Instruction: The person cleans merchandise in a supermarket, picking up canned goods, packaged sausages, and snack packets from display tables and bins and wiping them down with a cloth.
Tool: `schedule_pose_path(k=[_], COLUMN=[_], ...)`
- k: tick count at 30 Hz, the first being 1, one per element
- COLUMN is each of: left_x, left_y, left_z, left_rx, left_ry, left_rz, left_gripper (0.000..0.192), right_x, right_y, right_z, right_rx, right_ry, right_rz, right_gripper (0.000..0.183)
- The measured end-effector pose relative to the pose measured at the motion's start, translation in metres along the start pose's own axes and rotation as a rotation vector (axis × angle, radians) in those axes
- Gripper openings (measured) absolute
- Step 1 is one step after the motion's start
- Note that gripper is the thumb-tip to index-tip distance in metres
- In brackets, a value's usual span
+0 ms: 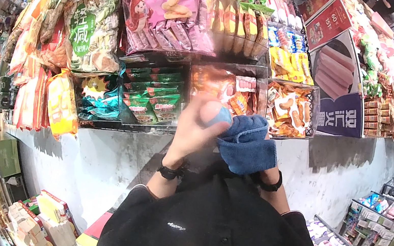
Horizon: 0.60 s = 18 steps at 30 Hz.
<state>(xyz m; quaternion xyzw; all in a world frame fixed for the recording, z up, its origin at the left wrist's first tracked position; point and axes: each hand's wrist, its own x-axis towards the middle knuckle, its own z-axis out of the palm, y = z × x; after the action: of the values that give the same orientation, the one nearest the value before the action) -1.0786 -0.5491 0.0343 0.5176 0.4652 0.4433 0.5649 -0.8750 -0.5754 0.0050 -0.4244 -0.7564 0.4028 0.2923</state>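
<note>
My left hand [191, 131], blurred, is curled around a small rounded item [217, 114] with a pinkish part and a light-blue part; its exact kind cannot be made out. Against it lies a folded blue cloth [249, 145] that looks like a towel. The cloth drapes over my right hand [269, 175], hiding nearly all the fingers, and is held up by it. Both hands are raised close together in front of a clear bin [243, 101] of orange and pink snack packets.
Green snack packets [153, 96] fill a bin to the left, and orange-white packets [288, 108] one to the right. Large bags [168, 10] of rice crackers stand behind. A printed sign [339, 76] rises at right. Cartons [51, 215] sit on the lower left.
</note>
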Motion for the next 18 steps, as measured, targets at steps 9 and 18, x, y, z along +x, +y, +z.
schedule_pose_path(k=[9, 18], left_x=[-0.004, -0.011], left_y=[-0.009, -0.023], left_z=[-0.007, 0.02], left_rx=[-0.466, -0.298], left_ry=[0.16, -0.03], left_rz=[0.005, -0.033], left_gripper=[0.061, 0.068], right_x=[-0.029, 0.004], right_y=[0.01, -0.006], right_z=[0.015, 0.038], right_rx=[0.97, 0.424], right_ry=[0.384, 0.436], right_rz=[0.167, 0.317], right_gripper=[0.043, 0.021])
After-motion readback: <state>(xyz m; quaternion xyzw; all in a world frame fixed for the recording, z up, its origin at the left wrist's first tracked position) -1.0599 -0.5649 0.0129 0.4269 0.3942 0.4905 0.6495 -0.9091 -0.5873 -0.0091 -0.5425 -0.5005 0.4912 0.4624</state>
